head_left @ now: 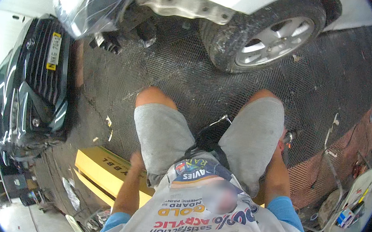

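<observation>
I sit with my knees apart, in grey shorts, on a yellow box-like bench point(98, 163). My left hand point(136, 160) is down beside my left thigh, against the top of that bench; its fingers are too blurred to make out. Past the outer side of my right thigh is my right hand point(282, 137), mostly hidden by the knee. It appears closed on a dark hand tool point(288, 138) with a silvery end and a bit of orange. Between my legs, a silver ratchet-like tool point(225, 117) shows, its lower part dark and partly hidden.
Ahead stands a white car with a front wheel point(268, 38), its front-end metal exposed and its bumper point(88, 4) hanging out. A dark car point(38, 85) is at left. Dark ribbed matting point(168, 68) covers the floor. A hose point(331, 132) and several small items lie at right.
</observation>
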The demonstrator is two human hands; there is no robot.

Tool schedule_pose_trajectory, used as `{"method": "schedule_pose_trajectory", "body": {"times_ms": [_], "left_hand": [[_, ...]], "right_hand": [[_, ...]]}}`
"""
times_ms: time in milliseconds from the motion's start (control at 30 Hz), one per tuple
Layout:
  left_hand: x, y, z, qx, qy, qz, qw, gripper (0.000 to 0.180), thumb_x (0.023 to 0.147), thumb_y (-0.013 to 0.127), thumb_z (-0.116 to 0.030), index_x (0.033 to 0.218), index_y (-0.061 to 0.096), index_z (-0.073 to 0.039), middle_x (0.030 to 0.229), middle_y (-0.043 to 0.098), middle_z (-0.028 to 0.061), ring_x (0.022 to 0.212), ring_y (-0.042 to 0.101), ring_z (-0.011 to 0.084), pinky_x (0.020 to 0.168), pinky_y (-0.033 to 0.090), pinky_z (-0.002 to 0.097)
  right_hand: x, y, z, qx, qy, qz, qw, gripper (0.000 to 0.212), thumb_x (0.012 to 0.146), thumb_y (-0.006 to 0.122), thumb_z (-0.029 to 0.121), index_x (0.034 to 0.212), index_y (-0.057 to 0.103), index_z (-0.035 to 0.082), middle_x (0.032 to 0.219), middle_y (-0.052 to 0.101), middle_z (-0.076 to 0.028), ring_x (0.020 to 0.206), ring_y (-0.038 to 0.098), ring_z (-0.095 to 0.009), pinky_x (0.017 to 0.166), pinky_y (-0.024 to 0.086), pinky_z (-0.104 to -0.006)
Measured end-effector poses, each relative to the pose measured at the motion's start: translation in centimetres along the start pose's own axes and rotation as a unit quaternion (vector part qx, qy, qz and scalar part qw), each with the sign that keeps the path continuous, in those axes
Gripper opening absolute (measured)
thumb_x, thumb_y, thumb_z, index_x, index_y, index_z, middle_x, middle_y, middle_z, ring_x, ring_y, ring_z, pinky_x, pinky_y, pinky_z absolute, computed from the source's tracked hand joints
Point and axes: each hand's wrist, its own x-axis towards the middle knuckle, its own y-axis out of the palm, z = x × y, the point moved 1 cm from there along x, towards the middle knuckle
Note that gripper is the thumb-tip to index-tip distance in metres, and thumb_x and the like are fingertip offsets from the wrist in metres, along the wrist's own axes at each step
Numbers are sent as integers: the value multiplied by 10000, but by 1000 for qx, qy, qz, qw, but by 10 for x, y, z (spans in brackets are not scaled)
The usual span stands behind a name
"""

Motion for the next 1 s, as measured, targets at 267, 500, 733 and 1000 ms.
{"method": "schedule_pose_trajectory", "body": {"times_ms": [267,500,733,1000], "left_hand": [[58,-293,-198,-636,166,-256,708,379,1060,557,-387,1121,684,-35,928,588,-34,793,458,65,700,386,242],[70,-388,-374,-630,452,-109,622,554,1020,563,-550,1179,720,-42,966,687,63,858,561,128,769,460,304],[67,-410,-403,-604,497,-203,588,542,1007,613,-514,1099,756,1,896,753,63,880,626,117,857,496,318],[77,-424,-394,-637,506,-38,580,478,1035,585,-485,968,746,-39,668,527,-86,555,300,29,509,212,237]], "right_hand": [[-146,-243,145,347,-278,-256,859,497,962,718,360,1166,610,-79,1075,671,-153,908,615,-232,818,505,-372],[-289,-257,255,477,-513,-241,671,441,1058,549,320,1375,452,28,1083,611,-79,904,586,-189,756,515,-357],[-399,-147,372,546,-593,-57,589,344,1086,466,306,1310,425,48,932,592,-101,719,560,-181,649,515,-334],[-405,-124,448,569,-571,-126,579,292,1079,492,282,1191,435,18,836,555,-70,639,534,-139,575,477,-280]]}}
